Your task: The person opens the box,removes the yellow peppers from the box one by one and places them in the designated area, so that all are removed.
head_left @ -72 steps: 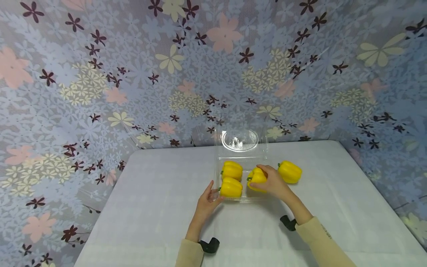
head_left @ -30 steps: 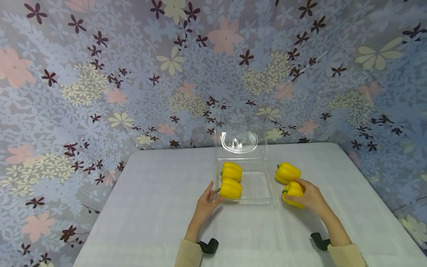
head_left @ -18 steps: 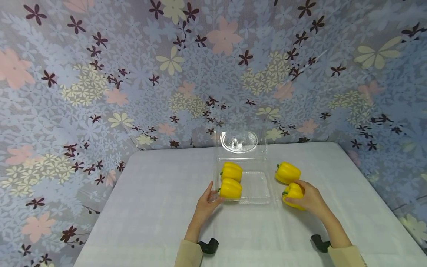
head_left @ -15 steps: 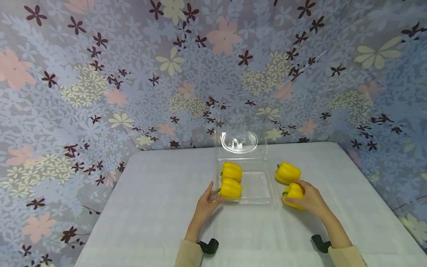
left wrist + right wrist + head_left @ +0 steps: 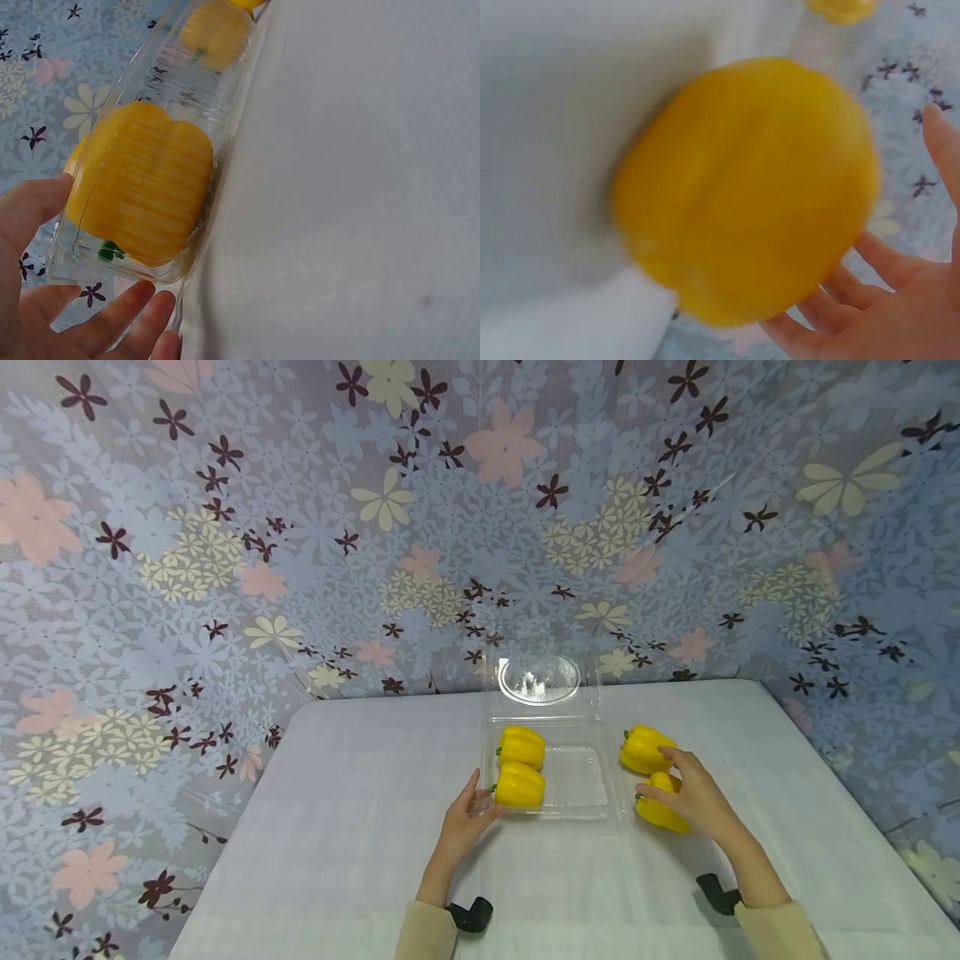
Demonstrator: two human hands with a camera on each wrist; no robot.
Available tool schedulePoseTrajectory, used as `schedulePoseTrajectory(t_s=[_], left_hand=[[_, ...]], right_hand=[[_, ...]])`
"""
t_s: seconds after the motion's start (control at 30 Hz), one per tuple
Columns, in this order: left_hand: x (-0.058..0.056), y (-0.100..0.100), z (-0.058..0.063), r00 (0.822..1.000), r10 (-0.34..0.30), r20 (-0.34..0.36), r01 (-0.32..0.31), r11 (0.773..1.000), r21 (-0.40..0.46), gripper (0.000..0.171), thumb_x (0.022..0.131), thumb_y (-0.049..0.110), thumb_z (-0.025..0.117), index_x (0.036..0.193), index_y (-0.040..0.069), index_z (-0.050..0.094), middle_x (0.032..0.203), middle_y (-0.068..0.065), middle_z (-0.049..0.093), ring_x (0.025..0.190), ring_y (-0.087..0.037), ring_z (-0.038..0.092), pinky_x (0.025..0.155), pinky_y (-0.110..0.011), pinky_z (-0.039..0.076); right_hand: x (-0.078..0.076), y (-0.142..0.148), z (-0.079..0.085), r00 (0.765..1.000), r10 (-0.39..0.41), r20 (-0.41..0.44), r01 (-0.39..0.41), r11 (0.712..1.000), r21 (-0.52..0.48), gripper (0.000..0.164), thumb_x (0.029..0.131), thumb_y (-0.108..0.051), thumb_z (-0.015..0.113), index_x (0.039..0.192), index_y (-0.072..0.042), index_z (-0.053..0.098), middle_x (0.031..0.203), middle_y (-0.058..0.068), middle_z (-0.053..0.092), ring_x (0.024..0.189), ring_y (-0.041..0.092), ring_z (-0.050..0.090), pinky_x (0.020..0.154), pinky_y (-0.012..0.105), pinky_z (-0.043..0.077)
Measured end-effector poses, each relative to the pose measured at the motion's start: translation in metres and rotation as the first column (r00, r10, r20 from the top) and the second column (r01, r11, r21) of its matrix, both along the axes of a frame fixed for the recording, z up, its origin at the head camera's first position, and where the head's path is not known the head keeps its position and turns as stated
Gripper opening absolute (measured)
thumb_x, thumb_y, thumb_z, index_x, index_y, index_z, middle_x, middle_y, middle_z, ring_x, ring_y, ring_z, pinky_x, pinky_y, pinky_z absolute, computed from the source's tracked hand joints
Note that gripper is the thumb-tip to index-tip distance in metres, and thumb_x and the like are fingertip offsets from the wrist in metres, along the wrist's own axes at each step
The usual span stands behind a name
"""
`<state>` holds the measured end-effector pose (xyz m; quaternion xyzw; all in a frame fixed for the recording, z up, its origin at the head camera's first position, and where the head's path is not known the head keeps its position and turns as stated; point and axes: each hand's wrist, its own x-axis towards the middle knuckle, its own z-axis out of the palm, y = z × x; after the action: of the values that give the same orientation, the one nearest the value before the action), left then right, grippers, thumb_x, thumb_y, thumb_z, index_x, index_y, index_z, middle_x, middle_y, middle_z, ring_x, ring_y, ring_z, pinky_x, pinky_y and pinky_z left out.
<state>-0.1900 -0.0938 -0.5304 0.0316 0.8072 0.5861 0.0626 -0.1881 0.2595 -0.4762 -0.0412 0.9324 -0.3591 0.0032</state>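
A clear plastic clamshell container lies with its lid raised at the back. Two yellow bell peppers sit in its left half, a rear one and a front one. My left hand holds the container's front left corner, thumb and fingers on either side of it in the left wrist view. Right of the container, my right hand is spread over a third yellow bell pepper resting on the table. Its thumb stands apart from that pepper in the right wrist view; other fingers are partly hidden behind it.
Another yellow bell pepper lies just behind the one by my right hand. The container's lid leans near the floral backdrop. A white cloth covers the table. Black devices are strapped at both wrists.
My right hand took a pepper out of the container's right half and set it on the table to the right. Just now its fingers have lifted and spread off it. My left hand stayed put.
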Motion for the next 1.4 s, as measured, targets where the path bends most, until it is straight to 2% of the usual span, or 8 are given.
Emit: schedulePoseTrajectory(t_s=[0.27, 0.47, 0.63, 0.83, 0.93, 1.17, 1.27, 1.4], left_hand=[[0.001, 0.0, 0.001, 1.0, 0.001, 0.001, -0.001, 1.0, 0.006, 0.077, 0.087, 0.024, 0.069, 0.15, 0.01, 0.028, 0.13, -0.022, 0.057, 0.117, -0.035, 0.058, 0.095, -0.045, 0.05], [0.0, -0.001, 0.004, 1.0, -0.017, 0.005, 0.017, 1.0, 0.008, 0.076, 0.089, 0.019, 0.067, 0.151, 0.008, 0.025, 0.131, -0.023, 0.055, 0.117, -0.036, 0.057, 0.097, -0.048, 0.048], [0.0, -0.002, 0.004, 1.0, -0.025, -0.001, 0.025, 1.0, 0.006, 0.077, 0.088, 0.023, 0.068, 0.151, 0.01, 0.026, 0.132, -0.022, 0.056, 0.118, -0.035, 0.057, 0.099, -0.049, 0.046], [0.002, -0.003, 0.005, 1.0, -0.029, -0.007, 0.029, 1.0, 0.006, 0.075, 0.089, 0.022, 0.067, 0.151, 0.009, 0.026, 0.131, -0.022, 0.056, 0.116, -0.035, 0.058, 0.098, -0.049, 0.047], [0.004, -0.002, 0.011, 0.999, -0.033, -0.008, 0.033, 0.999, 0.016, 0.074, 0.09, 0.019, 0.066, 0.151, 0.007, 0.025, 0.131, -0.024, 0.055, 0.117, -0.036, 0.057, 0.097, -0.05, 0.047], [0.016, 0.0, 0.04, 0.998, -0.055, -0.004, 0.055, 0.998, 0.025, 0.073, 0.09, 0.016, 0.064, 0.149, 0.0, 0.025, 0.13, -0.029, 0.053, 0.117, -0.042, 0.055, 0.096, -0.051, 0.046], [0.018, 0.001, 0.046, 0.998, -0.056, -0.002, 0.056, 0.998, 0.015, 0.072, 0.09, 0.017, 0.063, 0.149, 0.0, 0.025, 0.131, -0.03, 0.053, 0.117, -0.042, 0.055, 0.096, -0.049, 0.047], [0.018, 0.002, 0.046, 0.999, -0.05, -0.001, 0.05, 0.998, 0.023, 0.072, 0.09, 0.016, 0.064, 0.149, 0.0, 0.025, 0.131, -0.03, 0.052, 0.117, -0.042, 0.055, 0.095, -0.048, 0.048]], right_hand=[[-0.014, -0.042, 0.021, 0.996, 0.081, -0.022, -0.083, 0.991, -0.109, 0.083, 0.086, -0.04, 0.068, 0.145, 0.003, 0.029, 0.146, 0.03, 0.032, 0.134, 0.048, 0.031, 0.106, 0.066, 0.027], [-0.02, -0.085, 0.009, 0.986, 0.155, -0.054, -0.161, 0.976, -0.148, 0.075, 0.085, -0.038, 0.07, 0.143, -0.004, 0.037, 0.142, 0.023, 0.041, 0.131, 0.043, 0.039, 0.105, 0.06, 0.035], [-0.026, -0.117, -0.002, 0.969, 0.241, -0.057, -0.248, 0.952, -0.179, 0.071, 0.085, -0.03, 0.071, 0.141, 0.0, 0.039, 0.141, 0.023, 0.043, 0.131, 0.043, 0.04, 0.106, 0.06, 0.035], [-0.029, -0.144, -0.011, 0.961, 0.276, -0.024, -0.275, 0.941, -0.196, 0.071, 0.084, -0.03, 0.072, 0.138, 0.003, 0.041, 0.141, 0.022, 0.044, 0.131, 0.041, 0.041, 0.108, 0.059, 0.033], [-0.029, -0.152, -0.014, 0.96, 0.281, -0.02, -0.278, 0.933, -0.23, 0.07, 0.082, -0.026, 0.074, 0.137, 0.004, 0.042, 0.139, 0.023, 0.045, 0.129, 0.04, 0.044, 0.108, 0.058, 0.033], [-0.031, -0.162, -0.02, 0.966, 0.259, -0.007, -0.254, 0.938, -0.234, 0.075, 0.078, -0.026, 0.078, 0.137, 0.003, 0.042, 0.137, 0.024, 0.044, 0.117, 0.034, 0.05, 0.1, 0.054, 0.041], [-0.032, -0.164, -0.023, 0.969, 0.245, 0.017, -0.234, 0.943, -0.238, 0.077, 0.076, -0.027, 0.079, 0.137, 0.002, 0.042, 0.135, 0.021, 0.047, 0.113, 0.03, 0.051, 0.097, 0.05, 0.043], [-0.035, -0.164, -0.024, 0.966, 0.259, 0.005, -0.251, 0.94, -0.229, 0.074, 0.077, -0.024, 0.079, 0.135, 0.004, 0.043, 0.128, 0.02, 0.055, 0.106, 0.028, 0.055, 0.093, 0.047, 0.046]])
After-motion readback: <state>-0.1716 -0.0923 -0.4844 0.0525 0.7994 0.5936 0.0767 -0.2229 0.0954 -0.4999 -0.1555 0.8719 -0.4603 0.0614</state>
